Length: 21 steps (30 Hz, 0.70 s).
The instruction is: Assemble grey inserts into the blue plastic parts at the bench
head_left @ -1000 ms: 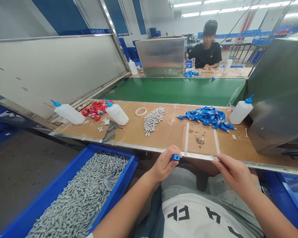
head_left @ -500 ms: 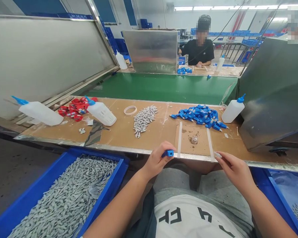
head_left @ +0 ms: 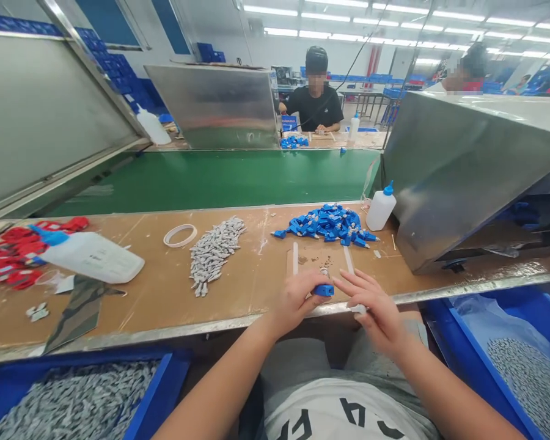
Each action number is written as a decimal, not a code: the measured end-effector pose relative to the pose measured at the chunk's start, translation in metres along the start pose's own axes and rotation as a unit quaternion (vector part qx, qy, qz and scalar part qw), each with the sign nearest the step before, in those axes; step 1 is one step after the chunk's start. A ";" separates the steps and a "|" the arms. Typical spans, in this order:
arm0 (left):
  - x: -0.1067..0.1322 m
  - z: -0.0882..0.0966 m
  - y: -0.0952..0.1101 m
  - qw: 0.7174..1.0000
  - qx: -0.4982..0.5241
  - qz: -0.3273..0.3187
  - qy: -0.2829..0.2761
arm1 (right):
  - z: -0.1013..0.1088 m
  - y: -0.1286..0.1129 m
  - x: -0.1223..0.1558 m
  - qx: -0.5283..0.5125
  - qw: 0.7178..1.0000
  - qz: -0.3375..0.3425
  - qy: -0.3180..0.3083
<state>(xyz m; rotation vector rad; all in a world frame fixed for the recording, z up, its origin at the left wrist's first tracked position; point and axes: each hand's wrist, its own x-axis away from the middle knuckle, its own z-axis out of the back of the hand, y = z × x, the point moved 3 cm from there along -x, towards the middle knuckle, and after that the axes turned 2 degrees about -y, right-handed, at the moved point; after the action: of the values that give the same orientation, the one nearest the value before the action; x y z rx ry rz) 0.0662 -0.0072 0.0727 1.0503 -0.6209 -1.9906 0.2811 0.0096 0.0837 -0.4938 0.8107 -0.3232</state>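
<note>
My left hand [head_left: 297, 300] pinches a small blue plastic part [head_left: 323, 290] at the near edge of the brown work board [head_left: 156, 293]. My right hand [head_left: 371, 305] sits just right of it, fingers spread forward, with a small white piece [head_left: 358, 310] under its thumb. A pile of blue parts [head_left: 325, 223] lies beyond my hands. A heap of small grey parts [head_left: 213, 252] lies to the left of them. Two white strips [head_left: 295, 258] frame a small spot on the board in front of my hands.
A glue bottle [head_left: 89, 255] lies on its side at left beside red parts [head_left: 16, 250]; another bottle [head_left: 380, 206] stands at right by a metal housing [head_left: 467, 165]. Blue bins of grey parts [head_left: 73, 400] flank my lap. A green conveyor [head_left: 220, 177] runs behind; a person works across it.
My view has swung right and nearer the board. My right hand moved left, close to my left hand. The left hand keeps hold of the blue part.
</note>
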 end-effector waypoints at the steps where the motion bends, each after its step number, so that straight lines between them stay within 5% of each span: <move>1: -0.001 -0.003 0.000 1.000 -0.008 -0.001 0.001 | -0.003 0.001 -0.003 0.007 1.000 0.002 -0.009; 4: 0.002 -0.009 -0.001 0.999 -0.043 0.017 0.004 | -0.013 -0.001 -0.004 0.076 0.996 0.030 -0.027; 7: 0.005 -0.009 -0.003 0.996 -0.069 0.052 0.025 | -0.022 -0.018 0.005 0.145 0.979 0.132 -0.055; 10: 0.006 -0.006 -0.003 0.994 -0.073 0.067 0.035 | -0.022 -0.034 0.018 0.123 0.973 0.187 -0.051; 15: 0.004 0.002 -0.009 0.997 -0.051 0.053 0.032 | -0.003 0.002 0.041 0.077 0.995 -0.015 0.062; 21: -0.023 0.020 -0.042 0.996 -0.050 0.045 0.055 | 0.026 0.083 0.074 0.262 0.948 -0.162 0.084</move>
<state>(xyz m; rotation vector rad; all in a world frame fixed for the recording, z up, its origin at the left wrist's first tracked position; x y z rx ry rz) 0.0399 0.0367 0.0639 1.0446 -0.4950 -1.8539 0.3563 0.0538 0.0095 -0.0953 0.7683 -0.8687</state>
